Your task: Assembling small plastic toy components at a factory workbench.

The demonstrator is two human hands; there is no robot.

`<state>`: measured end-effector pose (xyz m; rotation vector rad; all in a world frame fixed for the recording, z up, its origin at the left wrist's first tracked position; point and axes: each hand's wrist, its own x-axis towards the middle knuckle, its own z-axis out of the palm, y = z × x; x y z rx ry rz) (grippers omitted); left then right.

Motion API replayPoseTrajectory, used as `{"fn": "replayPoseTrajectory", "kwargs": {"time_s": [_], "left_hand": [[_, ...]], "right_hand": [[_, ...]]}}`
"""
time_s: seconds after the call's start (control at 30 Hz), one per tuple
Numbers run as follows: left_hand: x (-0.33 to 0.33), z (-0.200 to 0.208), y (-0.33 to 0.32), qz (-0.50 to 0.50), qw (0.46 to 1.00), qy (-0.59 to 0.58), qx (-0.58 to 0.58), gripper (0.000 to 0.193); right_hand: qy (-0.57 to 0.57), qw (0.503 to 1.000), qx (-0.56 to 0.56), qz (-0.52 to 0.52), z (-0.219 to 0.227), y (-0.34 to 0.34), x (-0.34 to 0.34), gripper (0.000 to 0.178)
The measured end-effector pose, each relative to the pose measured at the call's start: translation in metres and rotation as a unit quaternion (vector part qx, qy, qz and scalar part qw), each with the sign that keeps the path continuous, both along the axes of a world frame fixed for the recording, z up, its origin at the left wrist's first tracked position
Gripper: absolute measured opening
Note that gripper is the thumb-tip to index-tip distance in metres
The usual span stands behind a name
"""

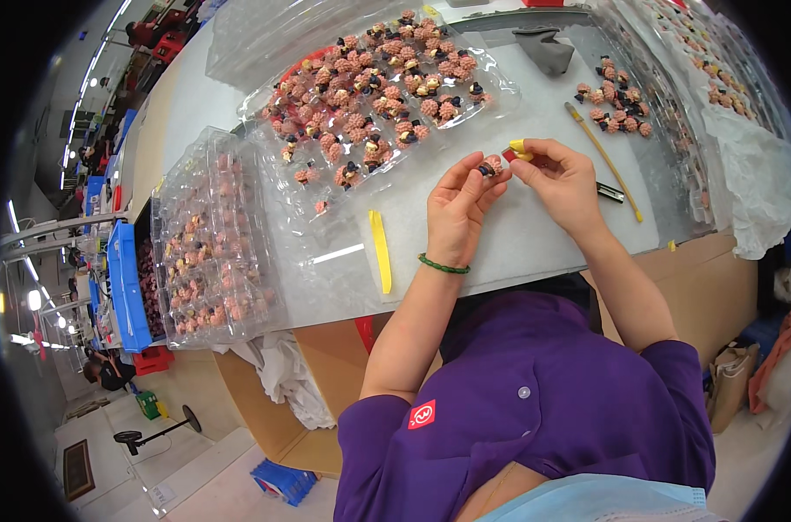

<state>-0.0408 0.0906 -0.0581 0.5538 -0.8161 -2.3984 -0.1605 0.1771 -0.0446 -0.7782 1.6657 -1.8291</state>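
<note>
My left hand (461,196) pinches a small pink and dark figurine (490,166) between thumb and fingers, above the pale work sheet. Close beside it, my right hand (556,174) is closed on a small yellow and red strip (518,149), its red end near the figurine. I cannot tell whether they touch. A flat yellow strip (380,252) lies on the table to the left of my left wrist. By my right hand rest a long thin yellowish stick (606,163) and a dark and metal tool (610,192), partly hidden by the hand.
A clear plastic tray (491,83) full of pink figurines lies ahead to the left. Stacked clear trays (269,291) stand at the far left, beside a blue crate (127,287). Loose figurines (617,100) and a grey cloth (543,50) lie at the back right.
</note>
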Motion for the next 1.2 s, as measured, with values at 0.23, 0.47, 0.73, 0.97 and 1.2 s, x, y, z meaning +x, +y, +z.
{"fn": "replayPoseTrajectory", "kwargs": {"time_s": [0.23,0.47,0.73,0.97,1.2], "left_hand": [[0.000,-0.011,-0.001,0.024,1.000,0.011,-0.012,0.025],[-0.001,-0.016,0.001,0.050,0.998,0.011,-0.035,0.019],[0.001,-0.014,-0.003,0.064,0.997,0.037,-0.004,0.018],[0.001,-0.013,-0.002,0.051,0.998,0.028,0.005,0.018],[0.001,-0.011,-0.002,0.052,0.998,0.029,0.008,0.017]], "right_hand": [[-0.073,0.996,0.021,0.040,0.000,-0.008,0.005,0.020],[0.088,0.995,0.039,0.014,-0.003,-0.008,0.013,0.013],[0.158,0.962,0.198,0.097,0.017,0.013,0.009,0.010],[-0.006,1.000,0.025,0.014,0.011,-0.003,0.014,0.013],[-0.040,0.999,-0.026,-0.011,-0.005,-0.010,0.025,0.017]]}}
